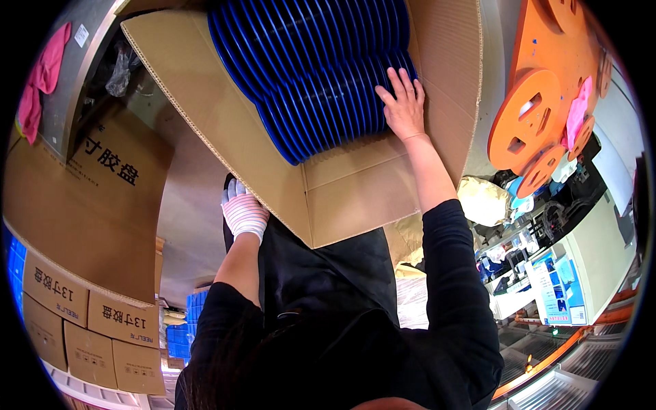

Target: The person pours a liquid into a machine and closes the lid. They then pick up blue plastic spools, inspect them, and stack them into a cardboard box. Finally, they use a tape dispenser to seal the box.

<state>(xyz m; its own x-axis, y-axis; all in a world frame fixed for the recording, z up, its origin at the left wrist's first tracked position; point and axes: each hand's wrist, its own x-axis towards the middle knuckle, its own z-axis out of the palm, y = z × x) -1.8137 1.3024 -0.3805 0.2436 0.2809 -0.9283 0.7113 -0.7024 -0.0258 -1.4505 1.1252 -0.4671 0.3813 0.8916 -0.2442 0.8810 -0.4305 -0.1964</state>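
An open cardboard box point(355, 188) stands in front of me, its flaps spread outward. Inside it, blue plastic reels point(321, 102) are packed on edge in two rows. My right hand point(403, 106), bare, rests with spread fingers at the right end of the nearer row, touching the rims. My left hand point(242, 208) wears a striped white and pink glove with grey fingertips. It lies beside the box's left flap, low near my dark trousers, fingers stretched out; part of it may be hidden by the cardboard edge.
Orange discs with cutouts point(525, 119) stand at the right, with a pink cloth point(578, 113) over them. Stacked cardboard boxes point(89, 328) fill the lower left. A large flat cardboard panel point(102, 212) stands at left, below a metal-edged table point(82, 75). A pale cabinet point(594, 260) is at far right.
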